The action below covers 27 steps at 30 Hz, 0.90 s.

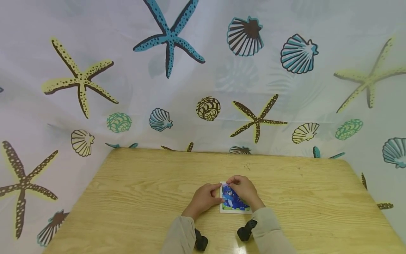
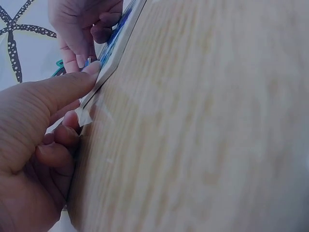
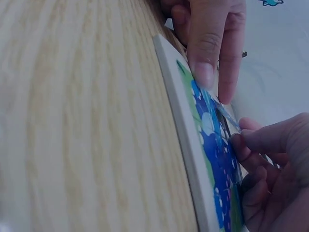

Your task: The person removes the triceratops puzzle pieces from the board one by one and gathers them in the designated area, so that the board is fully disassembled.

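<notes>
A small picture puzzle (image 1: 234,204) with a white border and a blue dinosaur on green lies flat on the wooden table. My left hand (image 1: 204,198) holds its left side, the thumb (image 2: 77,89) on the picture near the edge and the lower fingers curled beside the board. Over the upper part of the picture, my right hand (image 1: 244,188) pinches a thin puzzle piece (image 3: 228,118) between thumb and fingertips. That piece is tilted up from the picture, close to the left index finger. Part of the picture's right side is hidden under the right hand.
The wooden table (image 1: 142,190) extends around the puzzle on all sides. A pale cloth (image 1: 196,81) printed with starfish and shells hangs behind and beside it. Black wrist devices (image 1: 246,231) are strapped under both beige sleeves.
</notes>
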Tool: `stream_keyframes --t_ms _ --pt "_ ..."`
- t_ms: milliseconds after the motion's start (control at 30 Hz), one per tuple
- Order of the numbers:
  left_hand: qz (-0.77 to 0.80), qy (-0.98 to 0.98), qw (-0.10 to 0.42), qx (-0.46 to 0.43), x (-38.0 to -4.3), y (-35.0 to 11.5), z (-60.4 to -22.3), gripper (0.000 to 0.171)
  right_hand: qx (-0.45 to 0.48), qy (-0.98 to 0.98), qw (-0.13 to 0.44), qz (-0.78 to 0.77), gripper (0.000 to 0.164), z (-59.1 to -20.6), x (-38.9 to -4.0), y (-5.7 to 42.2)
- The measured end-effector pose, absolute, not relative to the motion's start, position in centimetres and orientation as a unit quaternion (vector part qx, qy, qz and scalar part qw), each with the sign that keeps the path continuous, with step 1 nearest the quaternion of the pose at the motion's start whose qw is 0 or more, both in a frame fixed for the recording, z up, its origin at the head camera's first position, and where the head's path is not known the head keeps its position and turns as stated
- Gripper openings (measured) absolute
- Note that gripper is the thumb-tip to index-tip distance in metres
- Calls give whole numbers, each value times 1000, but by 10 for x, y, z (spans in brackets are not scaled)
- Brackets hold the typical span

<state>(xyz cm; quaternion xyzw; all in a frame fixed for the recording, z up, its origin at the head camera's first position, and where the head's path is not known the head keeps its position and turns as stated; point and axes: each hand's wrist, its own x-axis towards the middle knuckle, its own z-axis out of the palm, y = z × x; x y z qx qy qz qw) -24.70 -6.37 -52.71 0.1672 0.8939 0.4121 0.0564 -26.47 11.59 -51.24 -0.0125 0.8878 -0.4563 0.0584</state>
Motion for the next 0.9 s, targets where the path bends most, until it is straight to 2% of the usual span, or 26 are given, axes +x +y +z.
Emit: stream_keyframes --t_ms 500,900 --pt "400 899 65 168 -247 -66 -527 61 39 882 51 -467 12 -516 -265 112" --pt "403 899 71 157 -246 -62 -524 61 55 817 61 -571 12 -515 -266 131"
